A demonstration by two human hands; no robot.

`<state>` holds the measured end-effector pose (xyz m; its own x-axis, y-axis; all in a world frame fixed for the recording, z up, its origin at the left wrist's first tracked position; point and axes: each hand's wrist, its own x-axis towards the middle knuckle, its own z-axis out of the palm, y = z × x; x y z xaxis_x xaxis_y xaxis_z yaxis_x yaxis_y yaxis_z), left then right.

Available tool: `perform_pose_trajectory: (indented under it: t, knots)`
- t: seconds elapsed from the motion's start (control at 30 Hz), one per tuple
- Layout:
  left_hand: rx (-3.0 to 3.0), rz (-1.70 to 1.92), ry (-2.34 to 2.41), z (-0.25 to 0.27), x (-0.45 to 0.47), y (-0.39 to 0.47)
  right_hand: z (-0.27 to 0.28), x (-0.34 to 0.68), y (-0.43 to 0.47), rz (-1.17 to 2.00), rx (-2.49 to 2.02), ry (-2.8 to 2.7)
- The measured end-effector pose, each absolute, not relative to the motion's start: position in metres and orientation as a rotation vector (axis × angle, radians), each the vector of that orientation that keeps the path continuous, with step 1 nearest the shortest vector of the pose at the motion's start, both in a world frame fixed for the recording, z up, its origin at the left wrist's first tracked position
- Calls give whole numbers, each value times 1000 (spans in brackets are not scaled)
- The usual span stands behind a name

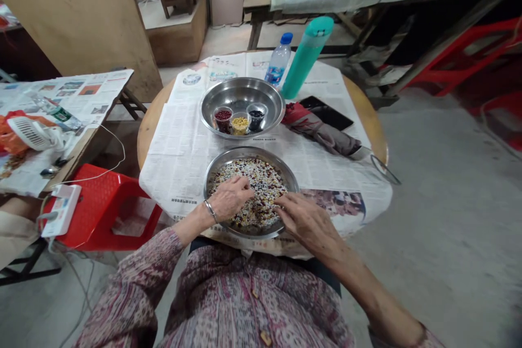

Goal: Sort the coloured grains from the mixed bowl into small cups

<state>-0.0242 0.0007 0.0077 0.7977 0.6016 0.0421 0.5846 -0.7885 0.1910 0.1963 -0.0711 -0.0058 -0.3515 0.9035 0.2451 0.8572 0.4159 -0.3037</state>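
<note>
The left grip (232, 198) has its fingers curled and drawn in toward the thumb, over the left half of the mixed grains (265, 185); whether it pinches any is too small to tell. The right grip (305, 217) reaches in over the right rim, its thumb and fingertips bent close together at the edge of the same grains; I cannot tell whether they hold a grain. The 2 grips stand apart, with white, dark red, yellow and black pieces between them. The grains lie under both grips, spread across the near steel bowl (292, 174). A metal bracelet (210, 210) circles the wrist behind the left grip.

Beyond both grips, a 2nd steel bowl (240, 92) holds 3 clear cups: red beans (223, 116), yellow pieces (240, 123) and black beans (256, 117). Farther off, a blue-capped bottle (278, 60) stands beside a green flask (308, 57). Beyond the right grip lie a rolled grey and red cloth bundle (326, 133) and a flat black object (328, 113). Newspaper (175, 141) covers most of the round desk (377, 130) beneath the bowls. Well left of the left grip, a white power strip (63, 209) rests on a red stool (106, 206).
</note>
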Motion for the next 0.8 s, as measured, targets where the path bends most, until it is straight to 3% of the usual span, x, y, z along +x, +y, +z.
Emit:
perform_pose_trajectory:
  t: [0.1, 0.23, 0.47, 0.63, 0.8]
  knots:
    - [2814, 273, 1007, 10, -47, -4, -9, 193, -64, 45, -1717, -2334]
    - [2817, 520, 1081, 2, -70, -5, -17, 179, -43, 113, -1821, -2331]
    - [2474, 1131, 1193, -20, -77, -9, -19, 131, -33, 538, -1391, -2321]
    - [2301, 1226, 1190, -26, -75, -9, -15, 122, -44, 655, -1120, -2367]
    - [2214, 1220, 1144, -29, -76, -10, -20, 158, -30, 412, -1533, -2179]
